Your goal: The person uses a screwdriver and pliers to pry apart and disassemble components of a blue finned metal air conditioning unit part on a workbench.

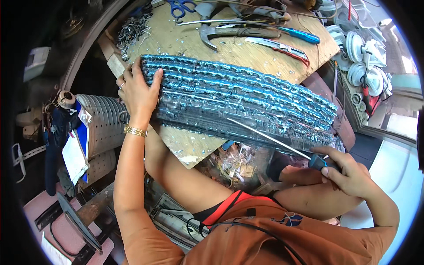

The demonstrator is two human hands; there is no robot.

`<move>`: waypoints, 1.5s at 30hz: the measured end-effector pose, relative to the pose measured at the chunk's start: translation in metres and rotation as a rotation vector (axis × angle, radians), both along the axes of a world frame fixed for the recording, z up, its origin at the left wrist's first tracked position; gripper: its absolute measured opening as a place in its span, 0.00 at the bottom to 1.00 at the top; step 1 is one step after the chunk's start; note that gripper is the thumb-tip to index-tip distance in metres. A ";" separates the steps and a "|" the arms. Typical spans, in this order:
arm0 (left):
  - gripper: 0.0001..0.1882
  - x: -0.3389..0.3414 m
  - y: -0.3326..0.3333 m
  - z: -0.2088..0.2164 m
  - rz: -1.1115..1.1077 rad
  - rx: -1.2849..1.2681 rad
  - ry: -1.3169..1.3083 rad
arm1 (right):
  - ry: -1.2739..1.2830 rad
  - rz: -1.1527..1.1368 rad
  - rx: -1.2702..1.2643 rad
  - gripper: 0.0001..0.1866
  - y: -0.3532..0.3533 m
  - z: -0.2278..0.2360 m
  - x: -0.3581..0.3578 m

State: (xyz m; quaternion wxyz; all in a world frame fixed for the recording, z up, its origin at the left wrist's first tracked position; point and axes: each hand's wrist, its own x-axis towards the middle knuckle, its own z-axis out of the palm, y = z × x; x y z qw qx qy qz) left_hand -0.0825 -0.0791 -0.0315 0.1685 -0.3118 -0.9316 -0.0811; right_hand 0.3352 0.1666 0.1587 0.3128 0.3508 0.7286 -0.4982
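Observation:
A long slab of thin metal fins (247, 81), with shiny blue ridged rows and a dark strip along its near side, lies across the wooden board. My left hand (140, 90) grips its left end, thumb on the top face and fingers around the edge. In my right hand (346, 170), at the slab's near right corner, is a screwdriver (269, 139) with a blue and black handle. Its long thin shaft points up and left over the dark strip, the tip at that strip; whether it digs in, I cannot tell.
On the wooden board (181, 143) beyond the slab lie a hammer (238, 32), a blue-handled screwdriver (304, 35), a utility knife (280, 47), blue scissors (180, 8) and a heap of metal scraps (132, 35). White plastic parts (355, 46) crowd the right; a perforated metal drum (104, 117) stands left.

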 end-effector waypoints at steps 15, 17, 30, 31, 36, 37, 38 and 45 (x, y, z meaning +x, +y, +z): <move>0.39 0.006 0.004 0.000 0.004 0.003 -0.063 | -0.190 -0.210 -0.314 0.24 0.013 0.009 -0.025; 0.39 0.004 0.006 0.004 -0.013 0.024 -0.057 | -0.199 -0.175 -0.327 0.24 0.018 0.009 -0.033; 0.40 -0.007 0.010 0.002 -0.015 0.030 -0.026 | 0.081 0.016 -0.119 0.25 0.010 -0.001 -0.002; 0.40 -0.008 0.008 0.004 0.000 0.025 -0.042 | 0.025 0.017 -0.121 0.25 0.010 0.005 -0.004; 0.40 -0.005 0.007 0.000 0.011 0.023 -0.058 | -0.044 0.008 -0.117 0.25 0.008 0.015 -0.022; 0.40 -0.005 0.006 0.000 0.016 0.021 -0.061 | -0.063 0.013 -0.116 0.25 0.009 0.015 -0.026; 0.40 -0.004 0.007 -0.001 0.006 0.023 -0.055 | -0.071 0.018 -0.120 0.25 0.008 0.012 -0.025; 0.40 0.004 0.008 0.002 -0.001 0.032 -0.053 | -0.210 -0.158 -0.270 0.25 0.003 0.003 -0.030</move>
